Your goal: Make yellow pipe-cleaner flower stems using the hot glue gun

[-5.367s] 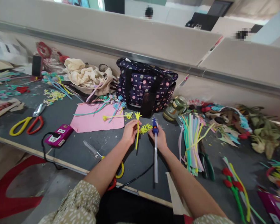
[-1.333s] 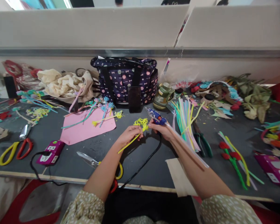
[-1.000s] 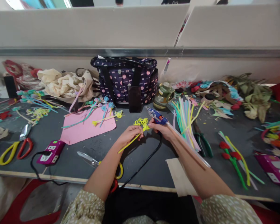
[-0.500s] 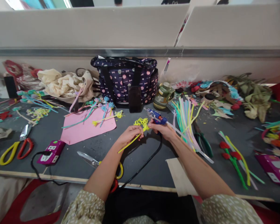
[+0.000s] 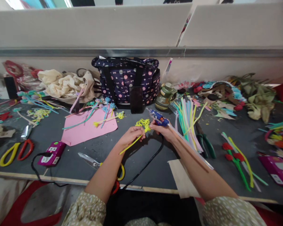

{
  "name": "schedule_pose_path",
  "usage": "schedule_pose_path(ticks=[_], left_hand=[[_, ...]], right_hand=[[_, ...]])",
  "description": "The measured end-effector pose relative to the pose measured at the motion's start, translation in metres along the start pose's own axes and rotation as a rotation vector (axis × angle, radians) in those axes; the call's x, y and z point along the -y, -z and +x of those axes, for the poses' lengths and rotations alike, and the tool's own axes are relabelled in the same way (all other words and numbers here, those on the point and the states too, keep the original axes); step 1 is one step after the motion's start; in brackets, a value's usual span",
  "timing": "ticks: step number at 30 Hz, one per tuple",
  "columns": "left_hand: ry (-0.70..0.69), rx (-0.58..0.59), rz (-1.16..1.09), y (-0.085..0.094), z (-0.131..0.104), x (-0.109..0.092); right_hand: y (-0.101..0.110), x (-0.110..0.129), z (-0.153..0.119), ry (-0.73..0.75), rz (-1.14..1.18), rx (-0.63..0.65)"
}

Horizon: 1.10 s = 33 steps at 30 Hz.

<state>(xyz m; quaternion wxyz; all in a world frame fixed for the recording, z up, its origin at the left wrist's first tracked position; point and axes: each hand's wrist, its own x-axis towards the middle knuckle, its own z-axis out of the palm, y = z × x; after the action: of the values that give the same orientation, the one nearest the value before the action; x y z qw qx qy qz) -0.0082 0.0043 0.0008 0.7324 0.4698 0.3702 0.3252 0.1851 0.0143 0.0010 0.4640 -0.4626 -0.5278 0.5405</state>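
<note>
My left hand [image 5: 134, 135] pinches a yellow pipe cleaner [image 5: 129, 147], its bare end slanting down to the left and small yellow petals at its upper tip. In my right hand [image 5: 163, 130] is a blue hot glue gun [image 5: 159, 119], its nozzle pointing up and left, away from the stem. A long clear glue stick [image 5: 191, 146] trails from the gun's back over my right forearm. The fingertips of both hands are close together at the yellow tip. Behind them on the table lies a small pile of yellow cut pieces [image 5: 141, 122].
Scissors [image 5: 91, 160] lie partly under my left forearm. A black cord [image 5: 146, 164] runs to the front edge. Pastel pipe cleaners [image 5: 187, 116] and green-handled pliers [image 5: 208, 146] lie right. Behind are a phone [image 5: 136, 99], polka-dot bag [image 5: 124, 78] and jar [image 5: 165, 95]; pink paper [image 5: 91, 128] lies left.
Both hands stay nearly in place. The free end of the glue stick has shifted slightly left and down along my right forearm.
</note>
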Motion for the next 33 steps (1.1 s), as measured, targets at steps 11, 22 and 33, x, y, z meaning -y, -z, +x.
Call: schedule_pose_path(ticks=[11, 22, 33], left_hand=[[-0.013, 0.013, -0.024, 0.002, 0.001, 0.001], [-0.063, -0.007, -0.119, 0.000, -0.003, 0.001], [-0.170, -0.083, -0.242, 0.002, -0.001, -0.001]], right_hand=[[-0.003, 0.003, -0.002, 0.097, -0.024, -0.030], [-0.007, 0.016, -0.004, 0.072, 0.215, -0.118], [-0.007, 0.007, -0.003, 0.069, 0.204, -0.096]])
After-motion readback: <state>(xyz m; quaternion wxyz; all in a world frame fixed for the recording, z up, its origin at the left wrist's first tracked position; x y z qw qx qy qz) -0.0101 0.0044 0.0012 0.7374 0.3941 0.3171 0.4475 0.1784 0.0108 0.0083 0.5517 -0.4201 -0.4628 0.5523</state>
